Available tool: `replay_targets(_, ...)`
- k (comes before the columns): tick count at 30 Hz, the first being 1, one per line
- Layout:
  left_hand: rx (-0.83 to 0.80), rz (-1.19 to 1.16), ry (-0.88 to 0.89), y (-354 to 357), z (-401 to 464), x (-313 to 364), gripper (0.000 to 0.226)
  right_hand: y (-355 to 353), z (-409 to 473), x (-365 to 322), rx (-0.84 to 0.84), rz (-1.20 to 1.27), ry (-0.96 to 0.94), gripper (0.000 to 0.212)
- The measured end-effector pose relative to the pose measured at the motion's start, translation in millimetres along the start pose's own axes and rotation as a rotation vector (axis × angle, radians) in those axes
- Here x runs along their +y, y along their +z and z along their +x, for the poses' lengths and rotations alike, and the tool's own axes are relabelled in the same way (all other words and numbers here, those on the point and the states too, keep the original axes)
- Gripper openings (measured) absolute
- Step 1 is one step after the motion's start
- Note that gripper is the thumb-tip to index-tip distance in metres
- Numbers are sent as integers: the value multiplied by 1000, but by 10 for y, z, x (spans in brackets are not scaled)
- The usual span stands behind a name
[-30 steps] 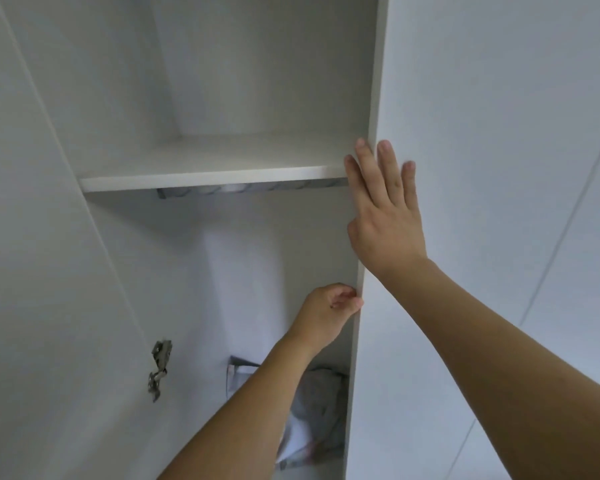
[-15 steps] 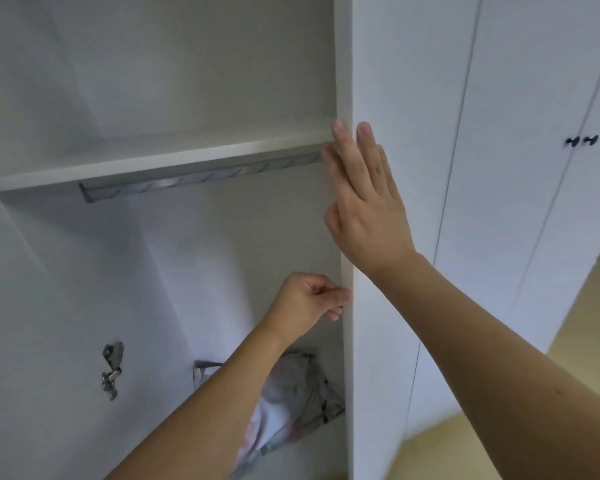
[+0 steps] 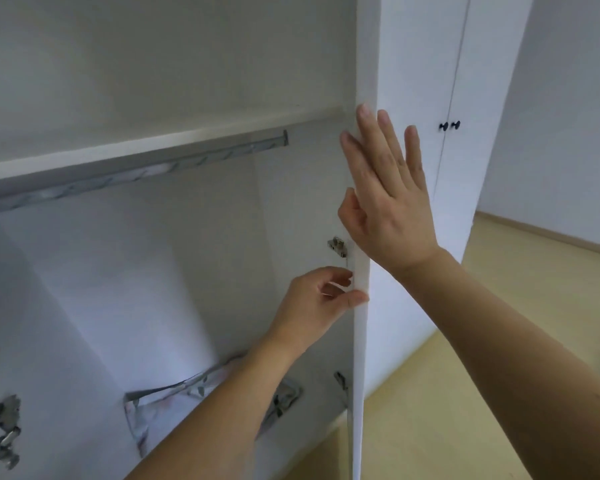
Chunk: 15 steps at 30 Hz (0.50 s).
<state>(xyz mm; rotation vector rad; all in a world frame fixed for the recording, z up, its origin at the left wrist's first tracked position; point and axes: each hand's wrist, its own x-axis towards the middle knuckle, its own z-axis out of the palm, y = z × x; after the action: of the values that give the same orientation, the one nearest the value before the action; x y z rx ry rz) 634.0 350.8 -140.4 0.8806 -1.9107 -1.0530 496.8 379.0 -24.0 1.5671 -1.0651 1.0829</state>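
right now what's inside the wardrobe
A shelf, a metal rail under it, and patterned fabric low down; the left forearm covers part of it.

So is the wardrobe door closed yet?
Not yet. The patterned cloth already lies inside at the bottom. Right now the left hand pinches the door by its edge and the right hand presses flat on its front. The door stands open, so swinging it shut is probably what's left.

The door (image 3: pixel 413 64) is white, the rail (image 3: pixel 136 171) grey, the knobs (image 3: pixel 450 126) black, the cloth (image 3: pixel 174 407) floral.
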Motion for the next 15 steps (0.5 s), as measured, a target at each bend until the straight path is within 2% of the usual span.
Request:
replay_targets(5,-59,243,-8,415,76,157,94,-263,-131,324,-40,-14,50,62)
replay_targets(10,-98,210,-55,904,277,322,125,-531,-282,649,-106,25,186,63)
replay_targets(15,-35,307,49,1446,557,531,130,-678,-370,1093,-99,22,256,65)
